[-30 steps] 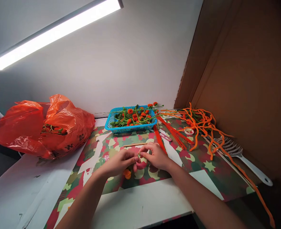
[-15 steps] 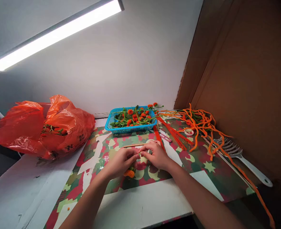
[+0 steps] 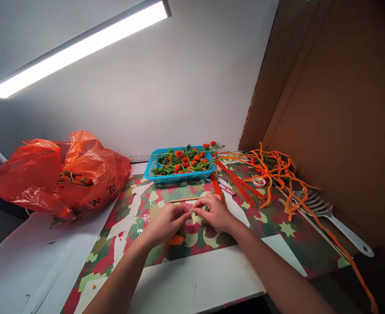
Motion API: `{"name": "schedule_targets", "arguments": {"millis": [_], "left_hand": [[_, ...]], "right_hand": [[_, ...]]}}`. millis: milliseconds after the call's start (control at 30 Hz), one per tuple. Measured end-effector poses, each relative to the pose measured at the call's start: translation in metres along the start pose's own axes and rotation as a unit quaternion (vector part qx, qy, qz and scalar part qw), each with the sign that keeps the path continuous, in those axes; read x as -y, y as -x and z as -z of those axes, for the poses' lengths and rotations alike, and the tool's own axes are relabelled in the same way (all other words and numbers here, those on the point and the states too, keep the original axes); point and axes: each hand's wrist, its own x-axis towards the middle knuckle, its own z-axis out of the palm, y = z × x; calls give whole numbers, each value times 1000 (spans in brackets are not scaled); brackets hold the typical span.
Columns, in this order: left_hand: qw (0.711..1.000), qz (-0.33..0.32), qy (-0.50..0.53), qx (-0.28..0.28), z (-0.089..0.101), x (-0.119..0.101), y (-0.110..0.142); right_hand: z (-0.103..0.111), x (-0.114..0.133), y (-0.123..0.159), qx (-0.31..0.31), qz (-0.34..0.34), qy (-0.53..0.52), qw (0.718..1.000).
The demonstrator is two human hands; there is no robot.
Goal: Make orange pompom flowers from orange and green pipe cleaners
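Note:
My left hand and my right hand are close together over the patterned table covering, fingertips almost meeting. Both pinch what looks like a thin green stem, mostly hidden by the fingers. Below the left hand an orange fuzzy piece shows in part; whether it joins the stem is hidden. Just beyond the fingers lies a thin wooden stick, its right end behind the right hand.
A blue basket holds orange flowers with green stems. Left of it sits a red plastic bag. To the right lie red strips, a pink clip, tangled orange fuzzy cords and a grey-handled brush. A cardboard wall bounds the right.
Both hands have shifted very slightly and still pinch the stem. The orange piece below the left hand shows less than before.

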Motion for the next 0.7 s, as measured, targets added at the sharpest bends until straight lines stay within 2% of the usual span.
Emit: {"name": "schedule_targets", "arguments": {"millis": [167, 333, 433, 567, 700], "left_hand": [[999, -8, -40, 0, -4, 2, 0], [980, -2, -197, -6, -7, 2, -2], [949, 3, -314, -28, -10, 2, -8], [886, 16, -460, -51, -13, -3, -17], [864, 7, -500, -65, -15, -8, -22]], "right_hand": [[-3, 1, 2, 12, 13, 25, 1000], [-6, -2, 3, 18, 46, 65, 997], [-9, -5, 3, 13, 41, 95, 995], [-16, -6, 0, 7, 3, 110, 994], [-24, -1, -7, -20, -36, 141, 989]]}}
